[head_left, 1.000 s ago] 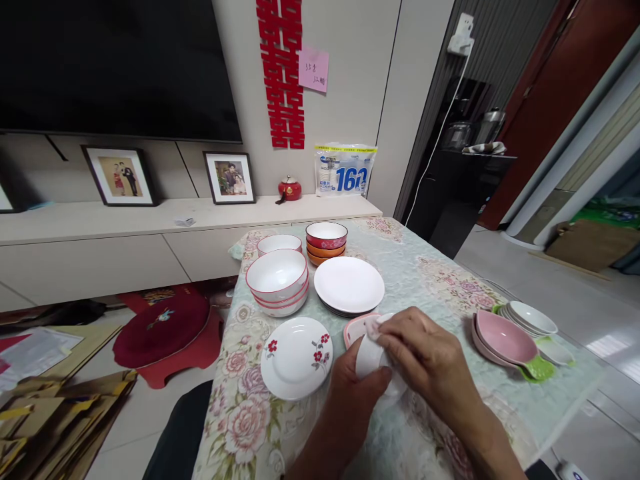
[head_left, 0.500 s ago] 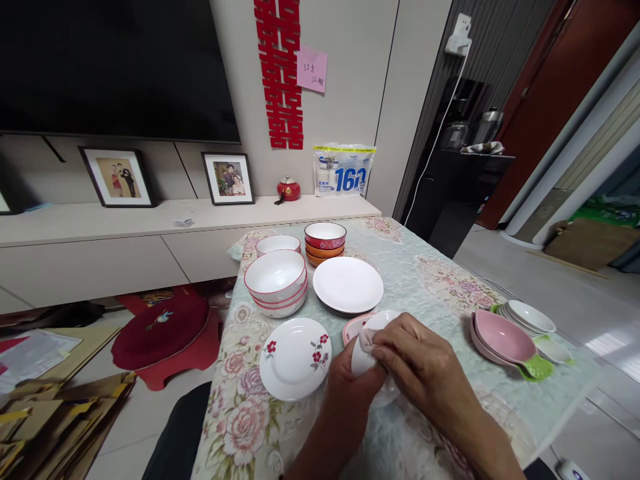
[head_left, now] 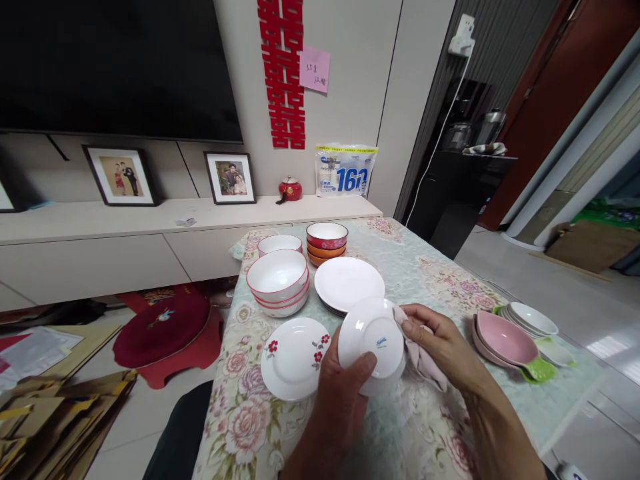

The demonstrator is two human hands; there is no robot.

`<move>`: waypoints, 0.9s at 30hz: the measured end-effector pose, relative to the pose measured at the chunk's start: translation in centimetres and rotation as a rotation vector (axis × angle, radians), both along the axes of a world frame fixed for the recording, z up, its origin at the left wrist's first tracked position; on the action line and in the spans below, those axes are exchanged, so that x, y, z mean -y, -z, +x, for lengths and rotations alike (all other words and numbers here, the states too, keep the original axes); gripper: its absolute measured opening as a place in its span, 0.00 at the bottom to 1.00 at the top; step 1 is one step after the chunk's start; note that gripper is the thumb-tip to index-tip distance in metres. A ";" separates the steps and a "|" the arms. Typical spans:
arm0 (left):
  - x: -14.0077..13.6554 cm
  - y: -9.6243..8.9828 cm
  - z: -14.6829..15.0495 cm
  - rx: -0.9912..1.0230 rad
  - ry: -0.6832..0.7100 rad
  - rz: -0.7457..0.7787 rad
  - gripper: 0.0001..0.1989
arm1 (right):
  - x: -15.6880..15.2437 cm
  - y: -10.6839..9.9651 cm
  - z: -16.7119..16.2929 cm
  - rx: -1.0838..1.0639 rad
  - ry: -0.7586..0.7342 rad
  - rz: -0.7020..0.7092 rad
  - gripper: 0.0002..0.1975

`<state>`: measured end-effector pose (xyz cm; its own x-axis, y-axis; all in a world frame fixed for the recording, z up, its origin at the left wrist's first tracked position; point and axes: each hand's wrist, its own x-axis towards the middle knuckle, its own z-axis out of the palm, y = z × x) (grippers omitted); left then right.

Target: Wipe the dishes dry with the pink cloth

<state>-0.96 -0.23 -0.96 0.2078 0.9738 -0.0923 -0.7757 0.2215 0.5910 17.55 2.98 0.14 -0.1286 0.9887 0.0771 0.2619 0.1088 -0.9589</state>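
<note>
A small white plate (head_left: 365, 323) is tilted up with its underside facing me, and a blue printed mark shows on its base. My left hand (head_left: 345, 373) grips its left and lower edge, thumb across the underside. Against the right rim, my right hand (head_left: 435, 340) pinches a pale pink cloth (head_left: 427, 363) that hangs down below the fingers. Part of another white dish (head_left: 383, 387) shows beneath the held plate. Just left lies a white plate with red flowers (head_left: 293, 360). Beyond the hands sits a stack of larger white plates (head_left: 349, 283).
Red-rimmed white bowls (head_left: 277, 277) and a stack of red and orange bowls (head_left: 327, 243) stand toward the back. Pink leaf-handled dishes (head_left: 507, 337) and white dishes (head_left: 533, 317) lie at the right of the floral tablecloth (head_left: 245, 427). A red stool (head_left: 165, 333) is at left.
The plate has turned so its underside faces me. My right hand has moved right to its rim, and the cloth now hangs free below it.
</note>
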 end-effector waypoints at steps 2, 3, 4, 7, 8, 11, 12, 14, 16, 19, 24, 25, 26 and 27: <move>0.0 0.0 -0.1 -0.008 0.063 0.012 0.32 | 0.0 -0.2 0.6 0.028 0.012 0.028 0.19; 0.1 0.0 -0.1 -0.017 0.093 0.016 0.33 | 0.1 -0.4 0.8 0.057 0.029 0.047 0.18; 0.1 0.1 -0.1 -0.030 0.120 0.017 0.32 | 0.2 -0.6 0.9 0.094 0.040 0.062 0.17; 0.2 0.4 0.1 -0.093 0.177 0.023 0.29 | 0.4 -1.1 0.8 0.194 0.036 0.094 0.17; 0.3 0.4 0.2 -0.115 0.193 0.027 0.27 | 0.4 -1.1 0.6 0.217 0.030 0.103 0.16; 0.3 0.5 0.4 -0.161 0.216 0.038 0.24 | 0.5 -1.0 0.1 0.293 0.060 0.198 0.14; 0.3 0.5 0.4 -0.168 0.214 0.039 0.22 | 0.5 -0.9 -0.2 0.331 0.098 0.270 0.13; 0.3 0.6 0.4 -0.174 0.207 0.048 0.19 | 0.7 -0.9 -1.0 0.426 0.198 0.435 0.10; 0.3 0.8 0.4 -0.190 0.203 0.061 0.17 | 1.3 -1.0 -2.3 0.534 0.246 0.560 0.09; 0.4 1.1 0.4 -0.263 0.192 0.087 0.10 | 2.6 -1.6 -4.8 0.697 0.162 0.674 0.10; 0.7 0.3 0.5 -0.395 0.169 0.129 0.05 | 3.8 -2.6 -6.7 0.783 0.076 0.706 0.12; 0.7 0.2 0.5 -0.417 0.178 0.136 0.04 | 3.6 -2.6 -6.4 0.749 0.098 0.689 0.13; 0.7 0.2 0.5 -0.434 0.191 0.140 0.05 | 3.3 -2.6 -5.8 0.704 0.124 0.668 0.13; 0.7 0.3 0.5 -0.437 0.203 0.143 0.05 | 2.9 -2.4 -5.1 0.657 0.152 0.644 0.13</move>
